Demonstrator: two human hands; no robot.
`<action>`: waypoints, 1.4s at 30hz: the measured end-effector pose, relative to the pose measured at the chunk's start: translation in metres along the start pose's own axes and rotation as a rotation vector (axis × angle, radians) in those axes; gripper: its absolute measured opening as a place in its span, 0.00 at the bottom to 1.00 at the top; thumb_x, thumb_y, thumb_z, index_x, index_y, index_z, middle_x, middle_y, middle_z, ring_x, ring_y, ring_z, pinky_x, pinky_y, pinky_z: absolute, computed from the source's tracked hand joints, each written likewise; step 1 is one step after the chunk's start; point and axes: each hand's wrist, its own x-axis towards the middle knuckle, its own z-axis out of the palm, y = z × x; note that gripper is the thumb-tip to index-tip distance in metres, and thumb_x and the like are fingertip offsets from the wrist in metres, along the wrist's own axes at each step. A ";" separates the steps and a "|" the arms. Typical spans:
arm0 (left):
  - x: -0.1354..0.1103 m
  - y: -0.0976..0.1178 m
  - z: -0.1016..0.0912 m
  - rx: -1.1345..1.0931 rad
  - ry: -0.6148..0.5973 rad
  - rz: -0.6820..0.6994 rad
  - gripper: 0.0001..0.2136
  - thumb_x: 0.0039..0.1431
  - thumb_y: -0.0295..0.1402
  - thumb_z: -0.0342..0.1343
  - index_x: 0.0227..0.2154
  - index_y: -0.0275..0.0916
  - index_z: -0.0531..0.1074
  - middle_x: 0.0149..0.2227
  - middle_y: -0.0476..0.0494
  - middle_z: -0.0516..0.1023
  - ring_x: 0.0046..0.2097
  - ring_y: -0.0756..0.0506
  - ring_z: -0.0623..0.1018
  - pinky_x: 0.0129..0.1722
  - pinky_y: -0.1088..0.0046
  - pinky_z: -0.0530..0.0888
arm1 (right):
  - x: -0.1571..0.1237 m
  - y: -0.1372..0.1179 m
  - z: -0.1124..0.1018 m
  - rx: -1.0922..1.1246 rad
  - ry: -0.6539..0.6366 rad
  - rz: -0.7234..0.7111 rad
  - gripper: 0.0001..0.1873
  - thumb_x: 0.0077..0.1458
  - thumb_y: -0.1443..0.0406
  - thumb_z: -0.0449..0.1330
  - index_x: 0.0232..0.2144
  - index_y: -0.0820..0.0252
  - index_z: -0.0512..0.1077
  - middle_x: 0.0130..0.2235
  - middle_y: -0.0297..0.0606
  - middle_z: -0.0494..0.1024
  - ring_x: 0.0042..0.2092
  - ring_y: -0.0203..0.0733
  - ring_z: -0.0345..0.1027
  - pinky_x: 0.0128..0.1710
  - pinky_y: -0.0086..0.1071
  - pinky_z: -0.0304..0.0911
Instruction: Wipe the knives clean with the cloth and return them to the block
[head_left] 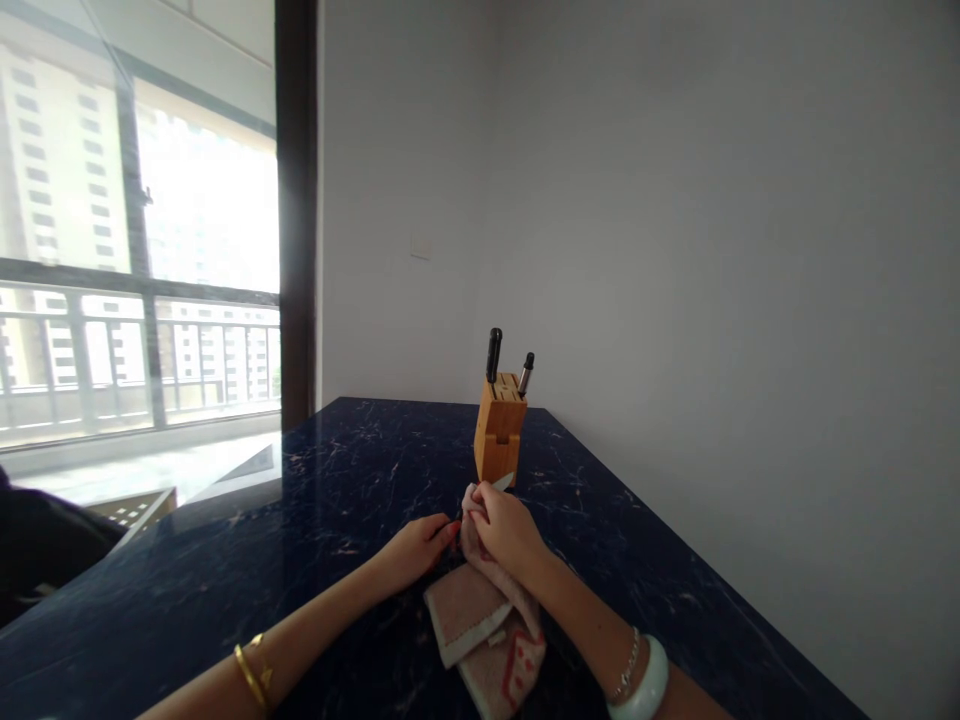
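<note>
Fingers closed, my left hand grips a knife at its handle end, which is mostly hidden; a small patch of red shows at the fingertips. The tip of the pale blade sticks out beyond my right hand. That hand pinches a pink towel around the blade. The towel's loose part hangs down toward me, with a white edge and a red pattern. Just beyond my hands stands a wooden knife block. Two handles rise from its slots: a black one and a black-and-silver one.
The dark blue marbled table stretches away to a grey wall along its far and right sides. On the left are a window with a railing outside, and a dark object beside the table.
</note>
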 end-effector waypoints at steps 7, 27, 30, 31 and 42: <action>0.000 0.000 -0.002 0.162 0.015 0.082 0.17 0.55 0.44 0.37 0.25 0.38 0.65 0.22 0.51 0.67 0.25 0.52 0.66 0.24 0.79 0.58 | 0.000 -0.001 -0.005 -0.029 0.015 0.027 0.04 0.50 0.66 0.49 0.31 0.58 0.61 0.31 0.33 0.70 0.33 0.35 0.64 0.30 0.26 0.48; -0.001 0.001 -0.003 0.052 0.008 0.066 0.19 0.53 0.48 0.37 0.23 0.38 0.63 0.18 0.53 0.62 0.22 0.53 0.62 0.22 0.79 0.57 | -0.002 -0.005 0.005 -0.024 0.052 0.022 0.04 0.50 0.66 0.48 0.31 0.58 0.61 0.32 0.33 0.70 0.34 0.35 0.63 0.31 0.25 0.49; 0.000 -0.002 -0.001 -0.024 -0.017 0.024 0.20 0.53 0.49 0.36 0.23 0.38 0.63 0.16 0.54 0.59 0.19 0.53 0.59 0.19 0.79 0.56 | -0.002 -0.002 0.007 -0.043 0.030 0.023 0.04 0.50 0.66 0.48 0.30 0.58 0.61 0.31 0.33 0.71 0.33 0.35 0.64 0.30 0.26 0.48; 0.001 -0.003 0.000 -0.050 -0.023 0.012 0.20 0.53 0.49 0.35 0.24 0.38 0.62 0.15 0.55 0.58 0.18 0.53 0.58 0.18 0.79 0.55 | -0.002 -0.002 0.007 -0.047 0.023 0.024 0.04 0.50 0.66 0.48 0.30 0.58 0.62 0.31 0.33 0.71 0.33 0.35 0.64 0.29 0.26 0.48; 0.002 -0.005 0.001 -0.067 -0.020 0.044 0.20 0.52 0.49 0.37 0.24 0.38 0.62 0.16 0.55 0.58 0.19 0.54 0.58 0.18 0.80 0.55 | -0.002 -0.005 0.003 -0.059 0.018 0.049 0.05 0.50 0.66 0.48 0.31 0.58 0.62 0.32 0.33 0.71 0.33 0.34 0.64 0.30 0.25 0.48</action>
